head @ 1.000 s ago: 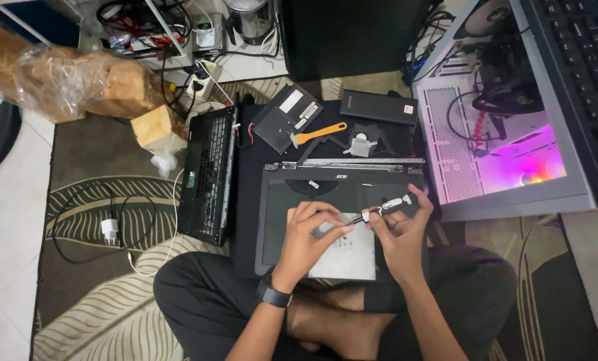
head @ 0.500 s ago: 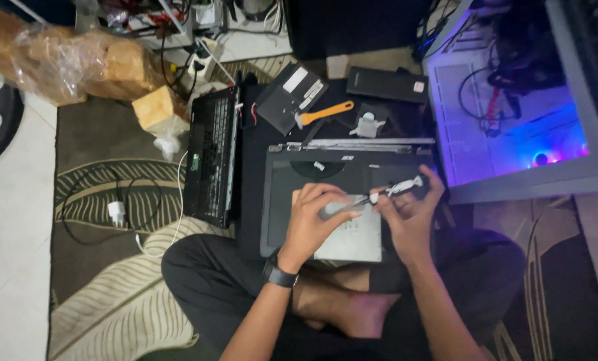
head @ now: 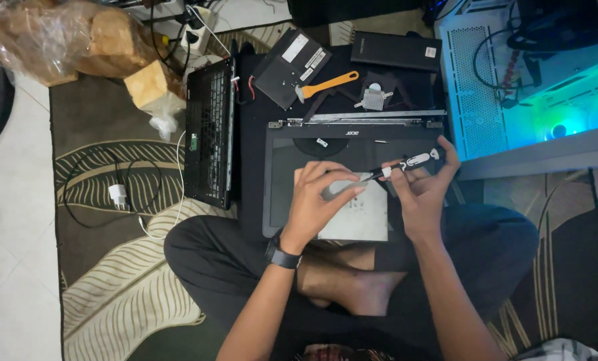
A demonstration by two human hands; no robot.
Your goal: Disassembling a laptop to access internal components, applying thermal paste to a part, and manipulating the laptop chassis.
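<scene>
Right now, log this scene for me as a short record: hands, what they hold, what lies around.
left hand: fingertips at the screwdriver's tip, over a grey plate
right hand: grips black-and-white screwdriver
under hands: dark laptop lid panel, hinge bar on its far edge
left of panel: keyboard frame
beyond panel: orange-handled tool, black flat pack
floor: white charger with cable

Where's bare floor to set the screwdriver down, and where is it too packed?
Free: leaf-pattern rug left of the knee, below the white charger; tiles further left. Crowded: the strip above the laptop lid, with orange-handled scraper, heatsink and black battery. The right hand holds the screwdriver; lit PC case blocks its side.
</scene>
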